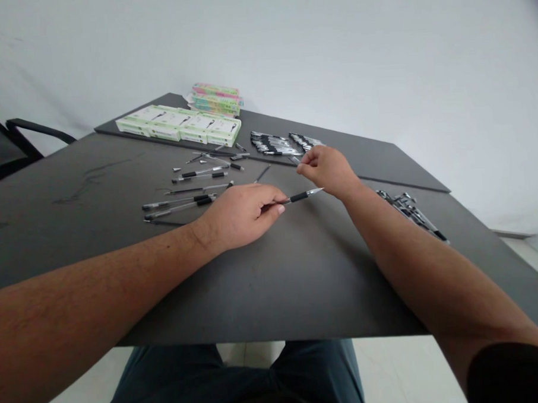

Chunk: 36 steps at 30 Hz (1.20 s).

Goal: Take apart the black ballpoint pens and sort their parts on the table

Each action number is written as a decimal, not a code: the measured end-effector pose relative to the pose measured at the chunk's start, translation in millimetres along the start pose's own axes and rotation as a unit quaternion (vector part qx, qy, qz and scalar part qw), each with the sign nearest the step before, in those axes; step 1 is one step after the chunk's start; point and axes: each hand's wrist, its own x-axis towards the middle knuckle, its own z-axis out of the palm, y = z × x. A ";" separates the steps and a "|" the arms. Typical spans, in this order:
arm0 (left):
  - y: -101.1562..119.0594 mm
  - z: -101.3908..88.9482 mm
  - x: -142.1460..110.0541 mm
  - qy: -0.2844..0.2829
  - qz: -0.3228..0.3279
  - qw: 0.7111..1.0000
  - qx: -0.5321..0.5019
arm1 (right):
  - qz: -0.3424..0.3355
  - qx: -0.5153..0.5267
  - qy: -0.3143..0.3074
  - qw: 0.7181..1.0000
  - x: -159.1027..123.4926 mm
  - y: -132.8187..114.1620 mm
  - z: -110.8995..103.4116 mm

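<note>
Gripping a black-gripped gel pen (pixel 301 196) near its rear end, the left hand (pixel 240 217) is closed, with thumb and fingertips on the barrel. This hold leaves the metal tip pointing right, clear of the fingers, with the pen just above the bench (pixel 277 284) and between the two hands. The right hand (pixel 329 172) sits just beyond that tip, not touching the pen, its thumb and fingers drawn into a loose pinch beside a thin silvery piece (pixel 294 160). Whether it holds that piece is too small to tell.

Left of the hands, loose pens and pen parts (pixel 192 193) lie flat and roughly parallel, spaced so that each could be picked up singly. Farther on, a tight row of black pens (pixel 275 143) sits apart from them, as though kept as a separate group. White-and-green boxes (pixel 179 126) printed with pen pictures line the far edge, their faces turned upward, and multicoloured packets (pixel 215 98) are stacked behind them. Off to the right, a bunched heap of pens (pixel 409 210) lies near the bench edge, well apart from the rest.
</note>
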 end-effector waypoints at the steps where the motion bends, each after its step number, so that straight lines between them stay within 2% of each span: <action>1: 0.0 -0.1 0.3 -0.005 -0.002 1.000 0.002 | 0.009 0.022 0.005 1.000 -12.8 7.0 -8.0; 5: -0.9 -0.7 1.1 -0.021 -0.009 1.000 0.016 | 0.045 0.100 0.003 0.994 -59.6 25.3 -27.1; 9: -1.8 -2.2 1.4 -0.044 -0.015 0.998 0.035 | 0.077 0.176 -0.012 0.981 -82.1 26.2 -32.8; 16: -0.9 -5.8 3.2 -0.069 -0.042 0.995 0.053 | 0.051 0.220 -0.067 0.972 -84.3 27.2 -31.7; 22: -0.9 -7.2 3.4 -0.096 -0.057 0.992 0.065 | 0.034 0.190 -0.019 0.981 -83.6 29.7 -33.6; 28: -0.5 -9.5 4.8 -0.104 -0.069 0.989 0.076 | 0.014 0.210 -0.012 0.977 -81.3 35.1 -39.1; 32: 1.6 -9.4 6.7 -0.105 -0.085 0.987 0.088 | -0.027 0.181 -0.004 0.983 -81.9 42.2 -40.4; 36: 5.8 -10.4 8.7 -0.121 -0.109 0.983 0.089 | -0.082 0.205 0.004 0.975 -83.7 41.8 -41.6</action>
